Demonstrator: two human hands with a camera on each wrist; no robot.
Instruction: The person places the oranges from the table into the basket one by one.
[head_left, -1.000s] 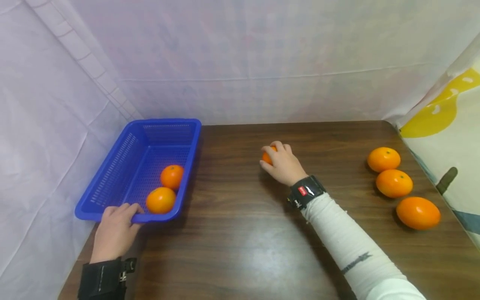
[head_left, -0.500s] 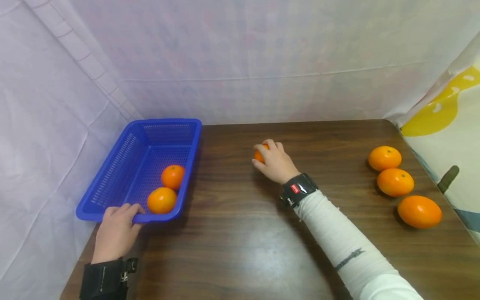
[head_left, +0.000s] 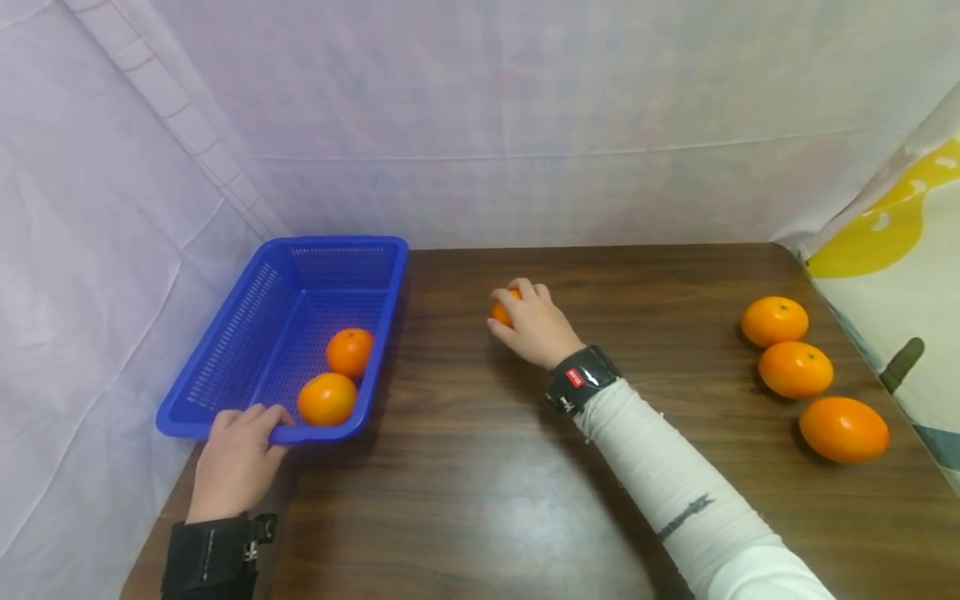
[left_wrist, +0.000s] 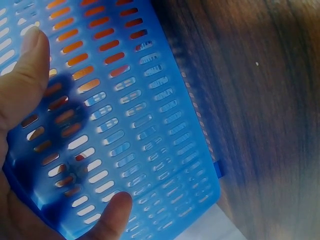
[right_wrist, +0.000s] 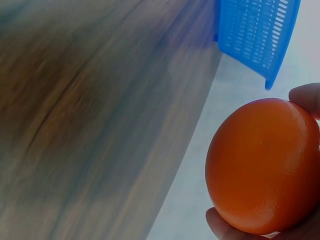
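Note:
My left hand (head_left: 238, 460) grips the near rim of a blue plastic basket (head_left: 396, 308), its thumb and a finger showing against the slotted wall in the left wrist view. Two oranges, one (head_left: 349, 352) behind the other (head_left: 327, 399), lie in the basket's near right corner. Over the middle of the table, my right hand (head_left: 536, 325) holds another orange (right_wrist: 262, 167) between thumb and fingers, most of it covered by the hand in the head view. In the right wrist view that orange appears large, with the basket beyond it.
On the right side of the brown wooden table (head_left: 465, 500) sit three more oranges, the far one (head_left: 775, 322), the middle one (head_left: 796, 369) and the near one (head_left: 843, 429). A white cloth (head_left: 510, 125) hangs behind the table, and more cloth lines both sides.
My right hand has moved left toward the basket with the orange in its grasp. The left hand stays on the basket rim.

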